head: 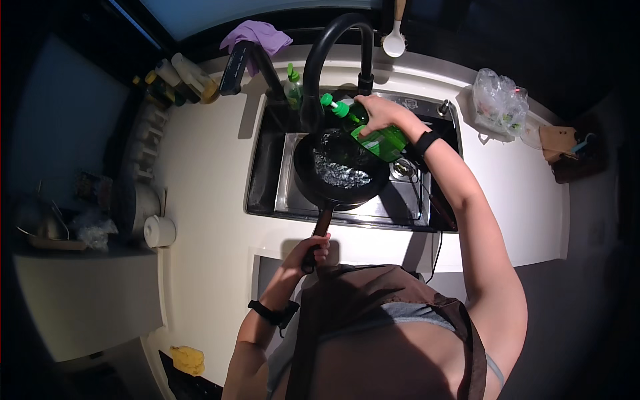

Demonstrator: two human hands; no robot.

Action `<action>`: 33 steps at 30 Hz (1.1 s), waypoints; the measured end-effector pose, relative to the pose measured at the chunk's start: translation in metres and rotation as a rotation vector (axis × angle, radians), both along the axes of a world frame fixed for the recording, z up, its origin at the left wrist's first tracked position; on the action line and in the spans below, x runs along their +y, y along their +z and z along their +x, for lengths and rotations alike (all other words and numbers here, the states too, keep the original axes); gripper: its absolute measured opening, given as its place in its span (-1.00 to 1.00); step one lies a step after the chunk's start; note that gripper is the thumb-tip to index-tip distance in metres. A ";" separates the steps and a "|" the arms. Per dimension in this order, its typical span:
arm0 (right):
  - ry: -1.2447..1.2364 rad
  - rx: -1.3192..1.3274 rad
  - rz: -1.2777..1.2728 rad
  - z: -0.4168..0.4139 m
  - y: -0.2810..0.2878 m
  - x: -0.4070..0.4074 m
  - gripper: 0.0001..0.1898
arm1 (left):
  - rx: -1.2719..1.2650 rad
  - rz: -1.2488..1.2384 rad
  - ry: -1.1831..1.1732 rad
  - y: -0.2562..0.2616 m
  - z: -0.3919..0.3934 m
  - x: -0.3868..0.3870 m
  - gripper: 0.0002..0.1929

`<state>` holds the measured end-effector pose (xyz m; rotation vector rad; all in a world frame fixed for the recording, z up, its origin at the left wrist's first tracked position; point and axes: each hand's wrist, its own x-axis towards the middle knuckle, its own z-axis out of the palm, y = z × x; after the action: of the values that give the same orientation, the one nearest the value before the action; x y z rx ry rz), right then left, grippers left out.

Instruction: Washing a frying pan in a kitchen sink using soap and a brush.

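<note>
My left hand (316, 250) grips the brown handle of a dark frying pan (303, 172), which lies over the metal sink (287, 192). Liquid with shiny ripples fills much of the pan. In my right hand (385, 115) is a green pump bottle (382, 142), tilted so that its green pump top points up and left above the pan. The bottle bears a label. Close to the pump, the black curved faucet (312, 75) arches over the sink. Whether water runs from it I cannot tell.
Behind the sink stand a second green-topped pump bottle (294, 87) and a black post draped with a purple cloth (257, 36). Several bottles (192, 77) line the back left. Plastic bags (500, 105) lie on the right counter. A white lidded pot (160, 231) sits left, a yellow cloth (188, 360) lower left.
</note>
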<state>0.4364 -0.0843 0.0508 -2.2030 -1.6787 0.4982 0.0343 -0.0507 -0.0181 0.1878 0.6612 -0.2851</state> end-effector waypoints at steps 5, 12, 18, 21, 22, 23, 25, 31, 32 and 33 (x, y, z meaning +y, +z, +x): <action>-0.047 0.101 -0.119 -0.020 0.030 -0.052 -0.01 | 0.018 0.091 -0.058 0.001 0.001 -0.002 -0.89; -0.052 0.329 0.047 -0.044 0.046 -0.123 -0.01 | -0.011 0.712 -0.275 0.011 0.002 0.008 -0.65; -0.167 0.379 0.124 -0.070 0.061 -0.153 -0.06 | 0.006 0.712 -0.404 0.040 0.011 0.020 -0.57; -0.218 0.400 0.143 -0.080 0.071 -0.164 -0.05 | 0.043 0.456 -0.180 0.028 0.003 0.004 -0.60; -0.235 0.366 0.185 -0.080 0.072 -0.171 -0.05 | 0.023 -0.006 -0.101 0.019 -0.001 0.003 -0.71; -0.250 0.333 0.228 -0.083 0.072 -0.176 -0.05 | 0.022 -0.005 -0.103 0.014 -0.003 0.004 -0.71; -0.299 0.350 0.219 -0.091 0.082 -0.184 -0.05 | -0.124 0.117 -0.157 0.013 -0.001 0.007 -0.79; -0.391 0.367 0.292 -0.100 0.080 -0.211 -0.05 | -0.021 0.523 -0.237 0.044 -0.001 0.005 -0.87; -0.387 0.357 0.280 -0.101 0.083 -0.212 -0.04 | 0.046 0.627 -0.326 0.043 -0.005 0.009 -0.89; -0.394 0.361 0.284 -0.103 0.083 -0.214 -0.04 | 0.113 0.727 -0.419 0.044 -0.008 0.011 -0.90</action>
<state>0.3335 -0.2979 0.1342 -2.0159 -1.0295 0.4801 0.0263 -0.0394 0.0255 1.0193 0.8157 -0.4503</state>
